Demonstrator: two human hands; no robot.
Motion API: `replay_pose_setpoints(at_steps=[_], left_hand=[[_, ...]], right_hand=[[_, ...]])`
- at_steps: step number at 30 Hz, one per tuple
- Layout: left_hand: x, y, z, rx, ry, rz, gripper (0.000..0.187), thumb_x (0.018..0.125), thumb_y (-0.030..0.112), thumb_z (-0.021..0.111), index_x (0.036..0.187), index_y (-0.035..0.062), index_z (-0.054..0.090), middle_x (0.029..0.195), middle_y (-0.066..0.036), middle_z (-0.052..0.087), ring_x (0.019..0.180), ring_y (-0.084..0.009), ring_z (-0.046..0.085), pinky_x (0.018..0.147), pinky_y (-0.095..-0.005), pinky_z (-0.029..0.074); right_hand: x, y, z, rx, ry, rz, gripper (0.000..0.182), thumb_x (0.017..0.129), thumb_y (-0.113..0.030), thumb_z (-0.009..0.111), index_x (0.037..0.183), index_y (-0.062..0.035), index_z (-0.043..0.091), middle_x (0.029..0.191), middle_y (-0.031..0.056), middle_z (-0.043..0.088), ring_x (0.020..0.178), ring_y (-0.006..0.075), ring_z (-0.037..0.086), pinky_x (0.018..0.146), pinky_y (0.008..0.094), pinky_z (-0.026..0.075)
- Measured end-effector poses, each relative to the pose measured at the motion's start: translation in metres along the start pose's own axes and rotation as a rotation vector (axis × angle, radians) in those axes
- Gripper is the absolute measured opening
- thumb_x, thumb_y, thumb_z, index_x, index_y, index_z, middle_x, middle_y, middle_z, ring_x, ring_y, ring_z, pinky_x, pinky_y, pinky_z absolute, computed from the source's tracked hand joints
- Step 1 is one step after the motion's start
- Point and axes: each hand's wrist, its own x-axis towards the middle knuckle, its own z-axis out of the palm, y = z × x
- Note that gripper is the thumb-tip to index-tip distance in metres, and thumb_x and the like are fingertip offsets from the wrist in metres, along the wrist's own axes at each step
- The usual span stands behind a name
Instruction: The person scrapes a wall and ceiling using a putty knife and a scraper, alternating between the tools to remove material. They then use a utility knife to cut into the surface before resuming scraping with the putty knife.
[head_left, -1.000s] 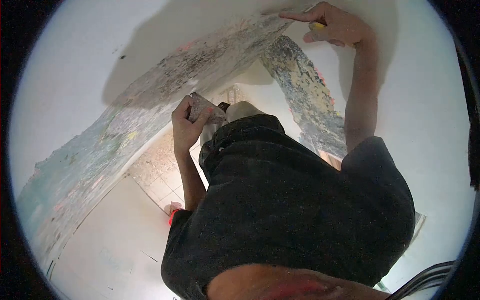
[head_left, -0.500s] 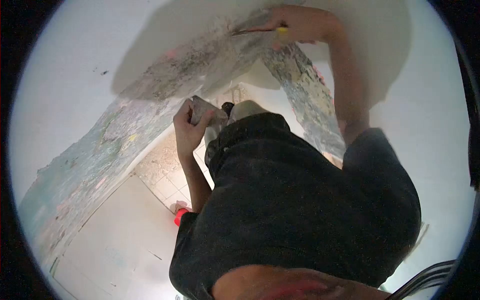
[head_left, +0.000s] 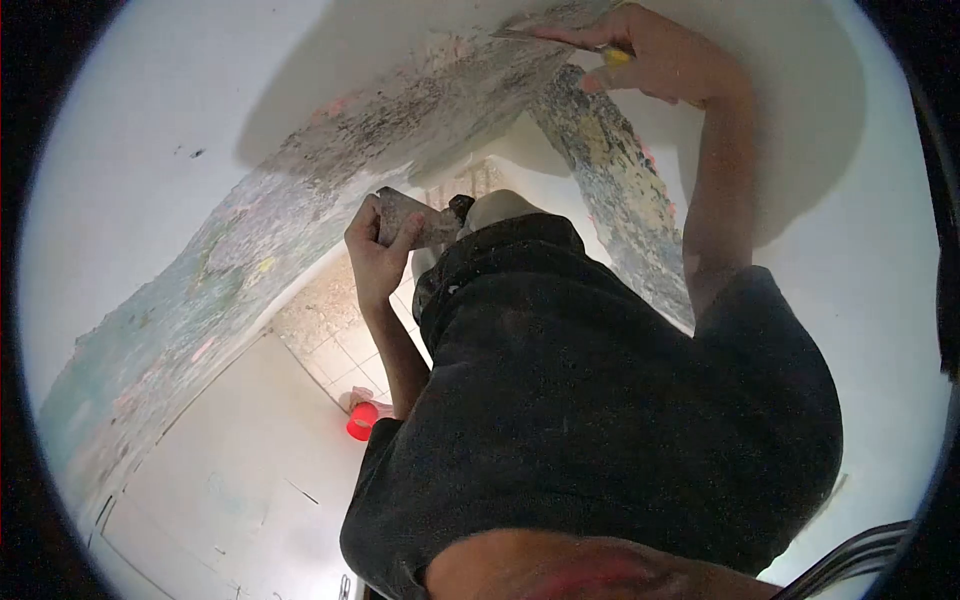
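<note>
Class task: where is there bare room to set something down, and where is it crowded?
The tiles between left forearm, white panel and red thing look bare. Crowded: between left hand, grey block and shirt; and at the wall, around the right hand and scraper.

Soft, uneven light fell on the wall [head_left: 120, 210], seemingly from behind the person, throwing one broad, blurry-edged shadow left of the right hand [head_left: 670, 60] and another to the right of it. The tiled floor [head_left: 350, 352] glowed brighter than the wall, and a pale glare whitened the lower part of the white panel [head_left: 225, 450]. The black shirt [head_left: 590, 390] swallowed most detail in its dark, grainy cloth. The right hand looked slightly soft, while the left hand [head_left: 380, 255] showed a clearer outline. Strong fisheye distortion bowed the scene into a circle, with black corners and a hazy, bluish rim
</note>
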Motion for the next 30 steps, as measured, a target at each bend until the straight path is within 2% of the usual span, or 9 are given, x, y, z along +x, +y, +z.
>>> replay_pose_setpoints(at_steps=[5, 7, 11, 13, 15, 18, 21, 26, 30], left_hand=[[0.007, 0.004, -0.002, 0.062, -0.033, 0.015, 0.021, 0.080, 0.007, 0.074, 0.082, 0.0013, 0.053, 0.074, -0.001, 0.057, 0.071, -0.0078, 0.052, 0.063, -0.0241, 0.044], [0.013, 0.002, 0.002, 0.031, -0.060, 0.052, 0.021, 0.081, 0.006, 0.073, 0.082, 0.0013, 0.053, 0.075, -0.001, 0.058, 0.072, -0.0079, 0.053, 0.063, -0.0245, 0.045], [0.012, 0.018, 0.008, 0.005, -0.070, -0.014, 0.021, 0.078, 0.006, 0.073, 0.081, 0.0041, 0.052, 0.078, 0.000, 0.056, 0.075, -0.0084, 0.051, 0.067, -0.0253, 0.045], [0.012, 0.015, 0.009, -0.004, -0.060, -0.056, 0.022, 0.079, 0.007, 0.074, 0.081, 0.0037, 0.052, 0.078, 0.000, 0.056, 0.076, -0.0083, 0.051, 0.067, -0.0252, 0.045], [0.014, 0.016, 0.010, 0.020, -0.067, -0.083, 0.023, 0.079, 0.008, 0.075, 0.082, 0.0033, 0.052, 0.078, -0.001, 0.056, 0.076, -0.0083, 0.051, 0.067, -0.0251, 0.045], [0.012, 0.017, 0.008, 0.079, -0.086, -0.100, 0.024, 0.079, 0.010, 0.075, 0.082, 0.0029, 0.053, 0.078, -0.001, 0.056, 0.076, -0.0084, 0.052, 0.067, -0.0252, 0.045], [0.016, 0.007, 0.002, 0.085, -0.086, -0.072, 0.024, 0.079, 0.010, 0.076, 0.083, 0.0023, 0.053, 0.077, -0.001, 0.057, 0.074, -0.0085, 0.053, 0.065, -0.0255, 0.046], [0.025, 0.010, -0.004, 0.110, -0.125, -0.068, 0.024, 0.078, 0.010, 0.076, 0.083, 0.0028, 0.054, 0.077, -0.001, 0.057, 0.075, -0.0086, 0.052, 0.066, -0.0259, 0.045], [0.031, 0.017, -0.002, 0.091, -0.125, 0.008, 0.026, 0.079, 0.007, 0.075, 0.082, 0.0027, 0.050, 0.073, -0.001, 0.055, 0.071, -0.0071, 0.052, 0.062, -0.0251, 0.046]], right_hand=[[-0.003, 0.004, -0.014, 0.161, -0.143, 0.061, 0.051, 0.079, -0.030, 0.074, 0.125, -0.0132, 0.061, 0.061, 0.0036, 0.059, 0.053, 0.0129, 0.051, 0.053, 0.0281, 0.044], [-0.003, 0.018, 0.009, 0.192, 0.114, -0.160, 0.056, 0.079, -0.032, 0.075, 0.130, -0.0157, 0.058, 0.060, 0.0017, 0.058, 0.054, 0.0111, 0.051, 0.055, 0.0264, 0.044], [-0.009, 0.011, -0.005, 0.173, -0.037, 0.162, 0.065, 0.079, -0.035, 0.075, 0.136, -0.0173, 0.051, 0.065, 0.0011, 0.058, 0.053, 0.0100, 0.047, 0.055, 0.0259, 0.043], [0.002, 0.038, 0.023, 0.214, 0.090, 0.032, 0.070, 0.077, -0.032, 0.076, 0.140, -0.0187, 0.047, 0.065, -0.0015, 0.054, 0.044, 0.0063, 0.040, 0.043, 0.0218, 0.038], [0.018, 0.061, 0.059, 0.288, 0.373, -0.470, 0.065, 0.082, -0.033, 0.072, 0.141, -0.0174, 0.046, 0.065, -0.0024, 0.054, 0.040, 0.0037, 0.041, 0.037, 0.0196, 0.036], [0.007, 0.074, 0.100, 0.661, 0.359, -0.450, 0.066, 0.086, -0.035, 0.069, 0.141, -0.0108, 0.043, 0.080, 0.0006, 0.060, 0.056, 0.0074, 0.055, 0.051, 0.0233, 0.048], [-0.014, 0.062, 0.123, 1.136, 0.178, -0.018, 0.066, 0.085, -0.035, 0.071, 0.139, -0.0081, 0.046, 0.074, 0.0001, 0.058, 0.067, 0.0094, 0.057, 0.063, 0.0285, 0.050], [-0.002, 0.081, 0.146, 0.646, 0.422, -0.022, 0.055, 0.079, -0.035, 0.078, 0.123, -0.0058, 0.062, 0.068, -0.0064, 0.054, 0.060, 0.0048, 0.046, 0.056, 0.0249, 0.043], [0.000, 0.078, 0.095, 0.364, 0.368, -0.122, 0.052, 0.078, -0.028, 0.079, 0.125, -0.0131, 0.062, 0.067, -0.0050, 0.055, 0.061, 0.0063, 0.047, 0.057, 0.0261, 0.043]])
